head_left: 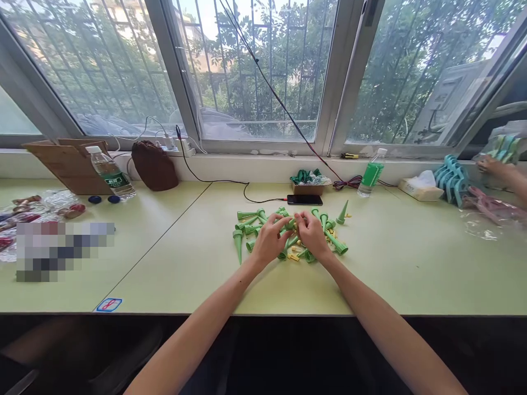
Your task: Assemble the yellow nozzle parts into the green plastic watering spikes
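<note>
Both hands are close together over a loose pile of green plastic spikes, each a hollow cone with a wider collar. My left hand (270, 237) is closed on one green spike (290, 224), held a little above the pile. Touching that spike's end, my right hand (312, 235) has its fingers pinched; what they grip is mostly covered by the fingertips. Around the hands lie more spikes, such as a tapered one (237, 245) at the left and an upright one (342, 213) at the right. Small yellow plastic pieces (293, 257) are scattered among them.
Behind the pile are a phone (304, 200) on a cable and a small box (308, 189). Bottles (370, 174), a tissue box (420, 189) and blue hangers (452, 178) stand right. Another person's hand (492, 164) touches a plastic bag. A cardboard box (68, 170) stands left.
</note>
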`<state>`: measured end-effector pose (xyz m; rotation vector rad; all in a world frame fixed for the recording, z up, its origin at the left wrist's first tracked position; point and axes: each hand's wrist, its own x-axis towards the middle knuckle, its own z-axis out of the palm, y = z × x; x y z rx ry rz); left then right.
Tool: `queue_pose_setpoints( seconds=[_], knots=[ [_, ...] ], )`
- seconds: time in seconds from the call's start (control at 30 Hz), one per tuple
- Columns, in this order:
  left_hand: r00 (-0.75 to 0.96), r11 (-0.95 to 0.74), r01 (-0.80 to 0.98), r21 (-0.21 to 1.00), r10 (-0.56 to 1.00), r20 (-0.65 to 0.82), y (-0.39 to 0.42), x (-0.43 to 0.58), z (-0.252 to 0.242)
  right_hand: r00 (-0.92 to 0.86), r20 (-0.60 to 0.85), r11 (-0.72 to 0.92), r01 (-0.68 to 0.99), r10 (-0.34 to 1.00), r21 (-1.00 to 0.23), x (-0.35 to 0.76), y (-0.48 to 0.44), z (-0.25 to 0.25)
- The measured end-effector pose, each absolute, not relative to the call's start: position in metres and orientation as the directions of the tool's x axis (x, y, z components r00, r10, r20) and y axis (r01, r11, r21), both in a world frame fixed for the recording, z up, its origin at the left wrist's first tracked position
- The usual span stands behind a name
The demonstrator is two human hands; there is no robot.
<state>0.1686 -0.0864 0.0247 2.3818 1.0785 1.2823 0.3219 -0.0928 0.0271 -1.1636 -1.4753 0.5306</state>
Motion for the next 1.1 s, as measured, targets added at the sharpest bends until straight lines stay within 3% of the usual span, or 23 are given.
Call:
queue_pose_setpoints(
  seconds=[0.17,0.3,0.4,0.5,0.63,0.73,0.8,0.9,1.0,1.1],
  knots=[
    [0.245,-0.545,0.440,0.714,0.838,0.488,-0.087,0.171,0.034,0.206,0.512,0.427,0.346,0.834,-0.835,0.323,-0.094,0.029],
    [0.416,-0.276,0.268,0.923,0.897,0.147,-0.090,0.169,0.044,0.206,0.530,0.454,0.323,0.823,-0.830,0.325,-0.094,0.029],
    [0.513,-0.080,0.156,0.984,0.858,-0.011,-0.092,0.168,0.047,0.121,0.536,0.475,0.331,0.835,-0.815,0.325,-0.096,0.030],
    [0.540,-0.014,0.093,0.996,0.841,-0.039,-0.092,0.167,0.045,0.071,0.520,0.469,0.341,0.851,-0.815,0.325,-0.098,0.032],
    [0.546,-0.056,0.088,0.995,0.838,-0.001,-0.091,0.166,0.043,0.063,0.493,0.446,0.341,0.868,-0.828,0.326,-0.098,0.032],
    [0.473,-0.259,0.186,0.948,0.869,0.145,-0.092,0.167,0.041,0.085,0.494,0.441,0.338,0.866,-0.831,0.325,-0.095,0.030],
    [0.384,-0.474,0.299,0.828,0.854,0.350,-0.091,0.168,0.039,0.077,0.466,0.424,0.305,0.882,-0.853,0.324,-0.093,0.028],
    [0.349,-0.705,0.411,0.578,0.707,0.614,-0.089,0.167,0.034,0.023,0.400,0.386,0.213,0.916,-0.898,0.323,-0.091,0.026],
    [0.383,-0.782,0.415,0.465,0.614,0.690,-0.087,0.166,0.030,0.009,0.388,0.381,0.176,0.921,-0.908,0.323,-0.091,0.025],
    [0.384,-0.799,0.410,0.441,0.589,0.711,-0.086,0.165,0.028,0.030,0.396,0.383,0.204,0.918,-0.901,0.323,-0.091,0.027]
  ],
)
